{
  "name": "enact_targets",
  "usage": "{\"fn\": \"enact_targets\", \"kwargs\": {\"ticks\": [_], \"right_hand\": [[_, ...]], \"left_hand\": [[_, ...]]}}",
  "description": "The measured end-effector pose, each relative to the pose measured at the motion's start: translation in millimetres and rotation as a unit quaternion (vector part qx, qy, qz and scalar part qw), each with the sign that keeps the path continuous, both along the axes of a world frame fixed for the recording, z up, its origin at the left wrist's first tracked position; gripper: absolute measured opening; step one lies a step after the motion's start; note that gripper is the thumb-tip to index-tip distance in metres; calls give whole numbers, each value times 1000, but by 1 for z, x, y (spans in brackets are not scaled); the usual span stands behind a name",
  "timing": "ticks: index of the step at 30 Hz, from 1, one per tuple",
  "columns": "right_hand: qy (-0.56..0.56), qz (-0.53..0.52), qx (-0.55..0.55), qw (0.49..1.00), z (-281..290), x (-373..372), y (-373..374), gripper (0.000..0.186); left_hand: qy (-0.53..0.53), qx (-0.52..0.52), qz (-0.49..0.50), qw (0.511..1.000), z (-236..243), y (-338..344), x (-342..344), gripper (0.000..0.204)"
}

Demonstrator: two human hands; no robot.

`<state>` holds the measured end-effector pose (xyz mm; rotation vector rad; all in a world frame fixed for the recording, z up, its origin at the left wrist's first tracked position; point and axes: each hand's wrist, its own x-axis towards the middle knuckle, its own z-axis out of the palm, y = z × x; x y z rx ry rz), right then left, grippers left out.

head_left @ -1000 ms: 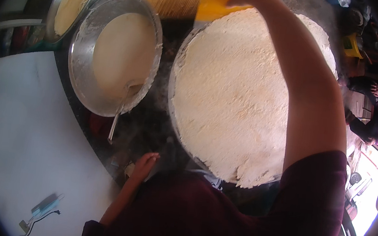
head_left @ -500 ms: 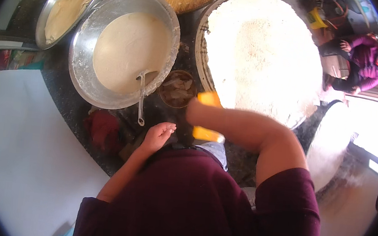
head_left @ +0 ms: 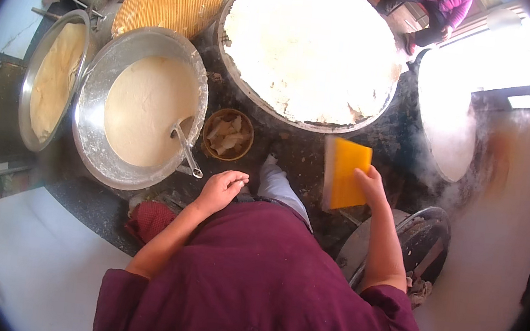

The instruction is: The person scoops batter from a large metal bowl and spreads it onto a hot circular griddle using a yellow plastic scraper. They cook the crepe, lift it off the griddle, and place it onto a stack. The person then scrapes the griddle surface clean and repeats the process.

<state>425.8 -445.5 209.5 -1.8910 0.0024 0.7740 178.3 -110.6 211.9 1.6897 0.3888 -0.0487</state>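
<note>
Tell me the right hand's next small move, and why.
Probably raise the yellow scraper to the near edge of the pale layer on the round griddle: the right hand already grips the scraper, its blade is off the layer, and that near edge looks ragged, so it may need smoothing.

The maroon shirt (head_left: 260, 268) has short sleeves (head_left: 396, 321).

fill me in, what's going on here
A person grips a yellow scraper in the right hand, on the near side of a large round griddle covered with a pale layer. The left hand is loosely curled near the waist, with nothing visible in it. To the left, a ladle rests in a metal bowl of pale batter, beside a small bowl of scraps.
</note>
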Motion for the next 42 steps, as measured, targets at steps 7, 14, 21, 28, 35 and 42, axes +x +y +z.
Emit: {"fn": "enact_targets", "kwargs": {"ticks": [7,14,21,28,35,42], "right_hand": [[-50,-349,121,928,-89,54,17,31],[-133,-200,-60,969,-105,19,141,43],[-76,11,-38,996,-61,-9,220,45],[192,-29,252,948,-34,4,208,46],[205,50,281,936,-10,15,187,52],[-55,189,80,977,17,10,177,46]], "left_hand": [[-15,112,-74,991,27,21,34,18],[-35,249,-50,967,30,58,85,19],[-7,528,-92,844,28,82,166,57],[-52,616,-165,768,25,85,248,39],[-226,631,-249,699,56,89,303,5],[-241,685,-332,602,102,76,354,15]]}}
